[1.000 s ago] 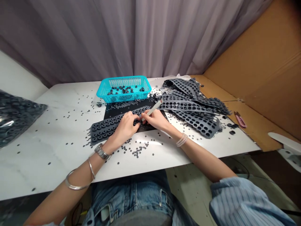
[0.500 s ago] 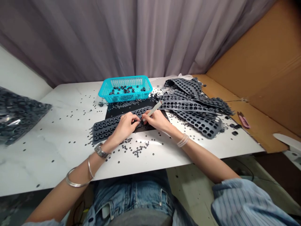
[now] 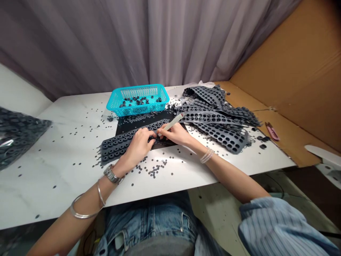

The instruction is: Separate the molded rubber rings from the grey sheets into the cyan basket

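Observation:
A long dark grey rubber strip [image 3: 114, 146] studded with rows of ring-shaped pieces lies slantwise across a black mat [image 3: 129, 125] and the white table. My left hand [image 3: 140, 144] is closed over the strip's front edge, thumb and fingertips gripping it near the right end. Held like a pen in my right hand [image 3: 178, 134] is a slim whitish tool [image 3: 174, 122], its upper end pointing up and right. Its working tip meets the strip close to my left fingertips and is hidden by my fingers. Small dark discs [image 3: 156, 169] are scattered in front of the strip.
Behind the mat stands a turquoise basket [image 3: 111, 106] with some rubber pieces inside. Perforated rubber sheets [image 3: 213, 122] are piled at the right. Pink-handled snips [image 3: 273, 132] lie on cardboard [image 3: 287, 149] beyond them. A clear bag of dark pieces [image 3: 21, 137] sits far left.
The whole view has shifted slightly, so things on the table appear a little further left. Both hands stay at the strip, with the tool still in my right hand.

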Motion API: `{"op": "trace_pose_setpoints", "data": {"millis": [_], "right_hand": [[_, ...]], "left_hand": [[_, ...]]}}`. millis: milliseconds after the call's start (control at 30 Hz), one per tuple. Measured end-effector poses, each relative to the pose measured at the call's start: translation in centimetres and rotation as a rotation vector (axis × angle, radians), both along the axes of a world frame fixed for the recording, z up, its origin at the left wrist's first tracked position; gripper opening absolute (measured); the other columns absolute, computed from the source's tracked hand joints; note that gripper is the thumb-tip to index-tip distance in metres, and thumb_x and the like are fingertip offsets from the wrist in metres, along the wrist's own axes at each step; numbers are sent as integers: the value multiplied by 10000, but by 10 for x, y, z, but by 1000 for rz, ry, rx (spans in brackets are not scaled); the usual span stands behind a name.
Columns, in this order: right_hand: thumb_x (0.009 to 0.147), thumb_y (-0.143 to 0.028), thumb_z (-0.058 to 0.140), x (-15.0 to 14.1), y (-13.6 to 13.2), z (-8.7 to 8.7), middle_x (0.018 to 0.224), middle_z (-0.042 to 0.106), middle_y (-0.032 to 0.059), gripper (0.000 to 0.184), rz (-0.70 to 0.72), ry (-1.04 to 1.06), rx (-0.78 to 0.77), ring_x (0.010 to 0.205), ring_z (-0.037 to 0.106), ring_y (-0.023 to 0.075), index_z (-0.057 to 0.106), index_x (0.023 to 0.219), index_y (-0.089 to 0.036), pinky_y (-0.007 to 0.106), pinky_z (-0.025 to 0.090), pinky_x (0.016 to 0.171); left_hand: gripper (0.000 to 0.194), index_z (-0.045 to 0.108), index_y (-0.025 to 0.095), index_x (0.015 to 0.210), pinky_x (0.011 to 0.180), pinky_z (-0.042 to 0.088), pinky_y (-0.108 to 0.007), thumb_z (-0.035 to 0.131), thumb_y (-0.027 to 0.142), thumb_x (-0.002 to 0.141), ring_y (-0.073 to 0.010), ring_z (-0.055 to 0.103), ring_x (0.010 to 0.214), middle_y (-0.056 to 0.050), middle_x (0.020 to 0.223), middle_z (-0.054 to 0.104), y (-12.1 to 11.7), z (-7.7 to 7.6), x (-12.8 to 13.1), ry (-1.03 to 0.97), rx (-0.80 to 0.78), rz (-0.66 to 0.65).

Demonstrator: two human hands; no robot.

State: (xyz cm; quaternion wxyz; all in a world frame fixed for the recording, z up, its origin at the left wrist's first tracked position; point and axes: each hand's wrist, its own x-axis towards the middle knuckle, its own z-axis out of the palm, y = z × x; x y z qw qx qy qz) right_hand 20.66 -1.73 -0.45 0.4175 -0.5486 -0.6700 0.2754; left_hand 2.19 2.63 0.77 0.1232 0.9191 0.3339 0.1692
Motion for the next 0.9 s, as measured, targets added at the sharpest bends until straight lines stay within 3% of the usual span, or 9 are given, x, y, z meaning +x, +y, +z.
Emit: {"op": "trace_pose_setpoints", "data": {"millis": [200, 333, 500, 600, 700, 833, 900], "right_hand": [[887, -200, 518, -2, -1, 4, 682, 685, 16, 215, 44, -64, 50, 656, 599, 126, 686, 764, -147, 226, 431, 633], [868, -142, 532, -4, -2, 7, 664, 685, 17, 199, 45, -131, 73, 640, 593, 124, 678, 733, -141, 225, 411, 629], [877, -167, 541, -5, -4, 8, 664, 696, 28, 203, 20, -132, 45, 610, 587, 124, 688, 741, -135, 232, 413, 617], [876, -200, 560, -5, -4, 7, 665, 698, 26, 181, 13, -96, 18, 621, 596, 126, 702, 787, -133, 233, 434, 629], [875, -247, 572, -3, -3, 6, 687, 704, 25, 186, 23, -19, -39, 639, 611, 127, 710, 820, -136, 231, 462, 620], [899, -353, 530, 3, -2, 9, 730, 709, 44, 279, -12, 120, -131, 656, 641, 139, 705, 836, -145, 233, 502, 578], [907, -390, 510, 8, -2, 10, 719, 703, 50, 315, -77, 136, -119, 659, 652, 148, 697, 835, -148, 244, 517, 589]], "left_hand": [[166, 701, 180, 925, 831, 429, -358, 558, 167, 840, -223, 568, 877, -57, 874, 606, 1, -2, 2, -19, -27, 2], [138, 705, 164, 854, 772, 423, -336, 572, 180, 820, -196, 568, 792, -43, 816, 594, 1, 0, 8, -68, -97, 49], [106, 703, 181, 781, 643, 381, -294, 606, 220, 796, -150, 512, 669, -3, 714, 548, 3, 20, 0, -132, -175, 95], [107, 719, 202, 801, 569, 329, -275, 682, 297, 767, -123, 452, 605, 21, 651, 514, 12, 40, -16, -338, -364, 134], [143, 718, 194, 819, 579, 359, -237, 759, 292, 723, -105, 475, 662, 3, 730, 564, 25, 49, -26, -704, -600, 175], [132, 709, 159, 794, 521, 375, -171, 779, 134, 686, -77, 494, 678, -29, 829, 601, 32, 38, -20, -951, -1199, 182], [128, 705, 143, 786, 500, 379, -151, 757, 74, 692, -72, 509, 682, -39, 835, 600, 32, 31, -15, -1004, -1364, 180]]}}
